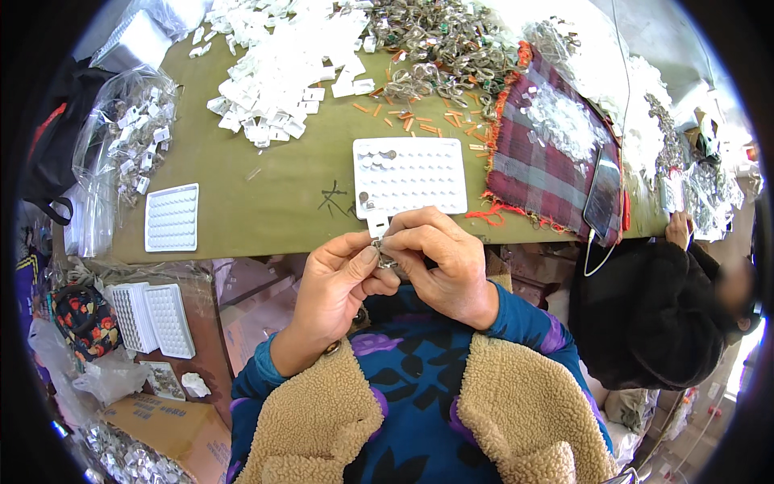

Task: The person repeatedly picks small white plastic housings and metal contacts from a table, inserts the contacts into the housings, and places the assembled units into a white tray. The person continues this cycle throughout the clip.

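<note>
My left hand (332, 282) and my right hand (447, 254) meet at the table's near edge, fingertips pinched together. Between them is a small white plastic piece (377, 221) with a hole in it, sticking up past the fingers. Just below it, a small shiny metal part (386, 259) shows between the fingertips; its kind is too covered to make out. Right behind the hands lies a white tray (451, 181) with rows of small round wells. Several round silvery discs (379, 159) sit at its upper left, and a few more lie at its lower left.
White plastic pieces (274, 89) are heaped at the back, beside a pile of metal-and-strap parts (451, 48). Orange strips (411, 123) are scattered nearby. A phone (603, 194) lies on plaid cloth (540, 153) at right, near a person in black (653, 315). Another white tray (172, 218) lies left.
</note>
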`<state>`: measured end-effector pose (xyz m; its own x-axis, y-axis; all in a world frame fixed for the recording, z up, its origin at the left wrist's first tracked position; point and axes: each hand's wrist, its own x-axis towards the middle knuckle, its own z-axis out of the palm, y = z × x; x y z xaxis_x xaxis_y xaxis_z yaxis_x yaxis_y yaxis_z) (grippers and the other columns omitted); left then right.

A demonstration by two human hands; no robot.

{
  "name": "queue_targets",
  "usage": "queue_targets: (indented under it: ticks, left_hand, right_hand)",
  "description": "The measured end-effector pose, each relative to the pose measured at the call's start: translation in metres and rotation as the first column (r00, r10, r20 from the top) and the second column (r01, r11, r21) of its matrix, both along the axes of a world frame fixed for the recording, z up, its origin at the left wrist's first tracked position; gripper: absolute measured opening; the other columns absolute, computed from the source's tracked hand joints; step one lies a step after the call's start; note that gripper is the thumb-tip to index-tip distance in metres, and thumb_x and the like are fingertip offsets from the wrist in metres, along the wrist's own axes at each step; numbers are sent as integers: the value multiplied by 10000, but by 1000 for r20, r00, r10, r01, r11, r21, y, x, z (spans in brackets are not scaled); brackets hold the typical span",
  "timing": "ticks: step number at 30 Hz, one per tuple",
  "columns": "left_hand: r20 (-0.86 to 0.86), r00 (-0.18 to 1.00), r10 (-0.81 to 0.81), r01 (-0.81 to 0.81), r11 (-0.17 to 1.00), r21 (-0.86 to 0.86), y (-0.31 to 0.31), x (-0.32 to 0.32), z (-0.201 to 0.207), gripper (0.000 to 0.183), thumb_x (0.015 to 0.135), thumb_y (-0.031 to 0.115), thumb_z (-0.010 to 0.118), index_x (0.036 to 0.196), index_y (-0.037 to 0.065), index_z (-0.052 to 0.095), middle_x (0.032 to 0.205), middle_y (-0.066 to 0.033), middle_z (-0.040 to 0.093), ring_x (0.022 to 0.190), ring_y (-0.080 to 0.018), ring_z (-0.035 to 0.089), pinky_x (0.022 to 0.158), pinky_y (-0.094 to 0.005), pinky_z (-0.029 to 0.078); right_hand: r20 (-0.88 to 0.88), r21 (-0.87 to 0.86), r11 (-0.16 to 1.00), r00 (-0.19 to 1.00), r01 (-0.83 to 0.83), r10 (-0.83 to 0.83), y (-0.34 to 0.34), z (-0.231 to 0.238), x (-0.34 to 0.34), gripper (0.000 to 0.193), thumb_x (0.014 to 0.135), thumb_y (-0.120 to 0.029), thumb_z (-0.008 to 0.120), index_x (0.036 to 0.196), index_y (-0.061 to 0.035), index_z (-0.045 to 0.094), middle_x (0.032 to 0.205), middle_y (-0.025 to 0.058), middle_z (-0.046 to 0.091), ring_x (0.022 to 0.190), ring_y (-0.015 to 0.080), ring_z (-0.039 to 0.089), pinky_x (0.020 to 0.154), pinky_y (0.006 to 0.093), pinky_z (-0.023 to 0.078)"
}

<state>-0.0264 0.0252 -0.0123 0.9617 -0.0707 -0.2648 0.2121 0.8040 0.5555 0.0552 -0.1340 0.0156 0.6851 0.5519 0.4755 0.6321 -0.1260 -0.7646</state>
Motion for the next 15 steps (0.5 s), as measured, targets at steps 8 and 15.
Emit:
queue_targets:
  ticks: [8,15]
  left_hand:
    - [-25,1000,4,-3,999,52,-17,-7,-3,241,1018,109,552,1194,-34,633,968,-96,697,753,-163,680,676,-303,612]
    - [-31,996,82,-79,994,82,-17,-5,-2,204,1002,107,587,1132,-38,646,887,-80,687,727,-147,661,671,-286,578]
  right_hand:
    - [-120,8,967,960,-253,252,-18,6,17,192,761,75,684,904,-24,605,855,129,620,796,326,627,682,378,511]
    - [485,-115,990,865,-84,129,-10,-10,6,439,667,-106,671,1093,-2,658,899,50,665,792,199,644,717,331,478]
